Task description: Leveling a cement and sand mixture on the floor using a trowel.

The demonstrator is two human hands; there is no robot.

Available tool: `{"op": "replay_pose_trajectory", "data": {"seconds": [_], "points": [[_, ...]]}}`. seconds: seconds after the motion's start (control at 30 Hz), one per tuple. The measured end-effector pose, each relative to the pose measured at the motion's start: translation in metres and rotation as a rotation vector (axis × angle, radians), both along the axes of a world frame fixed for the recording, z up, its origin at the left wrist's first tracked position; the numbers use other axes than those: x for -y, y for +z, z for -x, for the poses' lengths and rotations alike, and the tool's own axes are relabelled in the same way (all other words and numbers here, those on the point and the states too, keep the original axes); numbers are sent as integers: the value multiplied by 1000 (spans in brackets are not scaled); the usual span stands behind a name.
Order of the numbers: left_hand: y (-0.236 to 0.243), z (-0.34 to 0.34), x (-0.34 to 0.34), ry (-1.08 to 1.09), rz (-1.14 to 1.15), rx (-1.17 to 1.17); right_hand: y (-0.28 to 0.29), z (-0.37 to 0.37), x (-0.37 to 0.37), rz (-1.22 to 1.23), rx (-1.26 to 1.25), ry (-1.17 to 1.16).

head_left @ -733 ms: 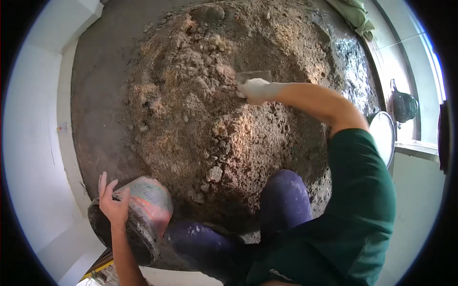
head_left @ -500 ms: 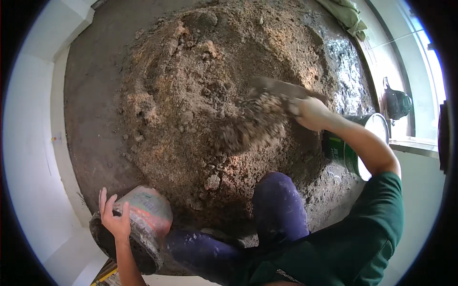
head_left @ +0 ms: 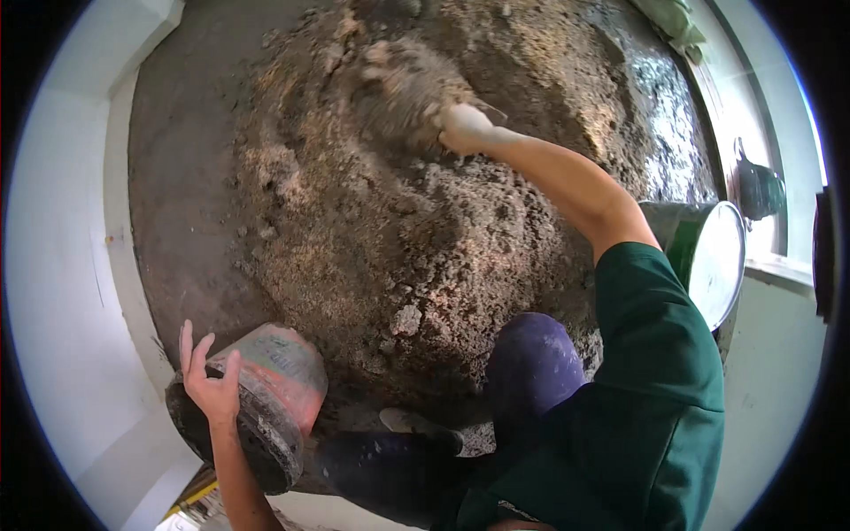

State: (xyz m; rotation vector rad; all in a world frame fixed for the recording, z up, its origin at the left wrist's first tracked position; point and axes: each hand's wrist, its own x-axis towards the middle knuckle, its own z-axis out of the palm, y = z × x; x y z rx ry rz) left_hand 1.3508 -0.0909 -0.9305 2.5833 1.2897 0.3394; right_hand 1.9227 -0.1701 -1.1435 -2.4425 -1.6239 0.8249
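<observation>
My right hand (head_left: 467, 129) reaches over the far part of a mound of crumbly brown mortar mix (head_left: 425, 230). Its fingers are closed round what looks like a flat trowel (head_left: 491, 110), mostly hidden and smeared by motion. Loose mix flies up just left of that hand. At the lower left, my left hand (head_left: 212, 380) has its fingers stretched apart over the rim of a dirty bucket (head_left: 297, 358), grey and orange-red. The bucket lies tipped, its mouth toward me. Whether the palm rests on the rim, I cannot tell.
A green bucket (head_left: 686, 248) with a pale end lies at the right, by my upper arm. Wet, shiny floor (head_left: 664, 115) borders the mound there. White walls run along the left (head_left: 62, 230) and right. A dark green helmet-like object (head_left: 761, 190) hangs near the window.
My right hand has swept away from me and to the left with the trowel, throwing mix toward the far side. My left hand stays at the tipped bucket. The view has shifted slightly.
</observation>
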Motion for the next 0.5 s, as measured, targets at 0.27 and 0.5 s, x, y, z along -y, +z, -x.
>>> {"op": "replay_pose_trajectory", "data": {"seconds": [0.27, 0.5], "points": [[-2, 13, 0, -3, 36, -19, 87, 8, 222, 51, -77, -120], [-7, -6, -3, -3, 90, 43, -49, -54, 295, -116, -175, -247]]}}
